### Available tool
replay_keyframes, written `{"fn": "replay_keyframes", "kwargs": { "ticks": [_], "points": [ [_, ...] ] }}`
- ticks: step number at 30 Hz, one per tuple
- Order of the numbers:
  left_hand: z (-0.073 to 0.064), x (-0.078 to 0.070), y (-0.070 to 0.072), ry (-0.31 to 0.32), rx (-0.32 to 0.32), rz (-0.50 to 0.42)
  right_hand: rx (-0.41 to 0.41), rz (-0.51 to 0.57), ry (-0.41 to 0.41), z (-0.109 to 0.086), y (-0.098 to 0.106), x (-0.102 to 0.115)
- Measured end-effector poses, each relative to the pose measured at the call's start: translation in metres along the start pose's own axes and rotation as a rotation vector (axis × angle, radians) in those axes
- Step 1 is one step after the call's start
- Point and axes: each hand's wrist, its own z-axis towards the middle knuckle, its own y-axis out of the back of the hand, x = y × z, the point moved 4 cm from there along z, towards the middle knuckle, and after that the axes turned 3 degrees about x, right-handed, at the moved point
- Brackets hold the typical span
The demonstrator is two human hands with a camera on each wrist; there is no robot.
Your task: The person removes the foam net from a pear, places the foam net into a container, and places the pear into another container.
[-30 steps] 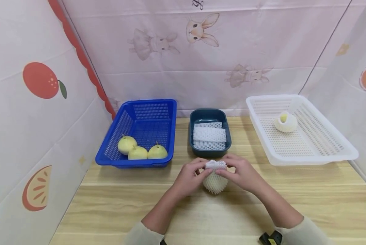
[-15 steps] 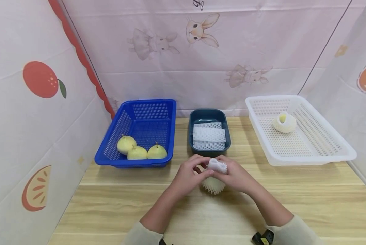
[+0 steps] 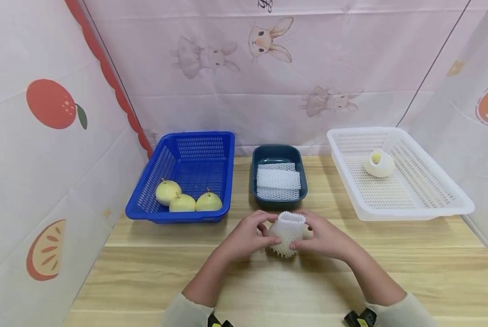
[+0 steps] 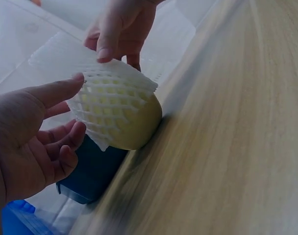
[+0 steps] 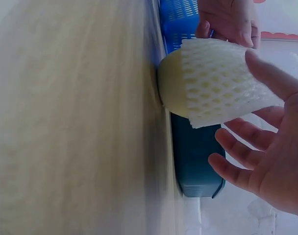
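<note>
A pale yellow pear [image 4: 145, 126] rests on the wooden table, with a white foam net sleeve [image 3: 289, 232] pulled over its upper part. Its lower end shows bare in both wrist views. The sleeve's upper end stands up as an open tube above the fruit. My left hand [image 3: 245, 235] pinches the sleeve's left side between thumb and index finger, the other fingers loosely bent. On the right side, my right hand [image 3: 328, 236] holds the sleeve the same way, thumb in front and index finger behind. The fingertips behind the net are partly hidden.
At the left back stands a blue basket [image 3: 130, 210] with three pears [image 3: 209, 202]. A dark green tray [image 3: 301, 200] of flat foam nets [image 3: 278, 179] is just behind my hands. The white basket [image 3: 415, 212] at right holds one netted pear [image 3: 379, 164].
My hands bunched closer round the sleeve, then spread apart again. The sleeve's top tipped to the right and now stands taller and wider open. The baskets and tray stay put.
</note>
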Motion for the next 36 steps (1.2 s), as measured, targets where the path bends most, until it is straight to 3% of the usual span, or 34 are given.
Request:
{"fn": "replay_keyframes", "kwargs": {
  "ticks": [9, 18, 23, 27, 31, 36],
  "points": [
    [0.003, -0.002, -0.004, -0.080, -0.075, 0.008, -0.098, -0.055, 0.094, 0.002, 0.002, 0.005],
    [0.001, -0.017, -0.003, -0.124, -0.208, -0.020, -0.125, -0.005, 0.072, 0.006, 0.002, 0.015],
    [0.002, -0.027, -0.002, -0.188, -0.266, -0.036, -0.130, 0.036, 0.060, 0.010, 0.000, 0.020],
    [0.005, -0.035, 0.001, -0.236, -0.304, -0.013, -0.154, 0.001, 0.062, 0.013, 0.003, 0.024],
    [0.011, -0.045, 0.006, -0.233, -0.282, -0.050, -0.154, -0.057, 0.094, 0.017, 0.007, 0.031],
    [0.023, -0.056, 0.011, -0.187, -0.225, -0.232, -0.123, -0.026, 0.105, 0.024, 0.012, 0.040]
  ]
}}
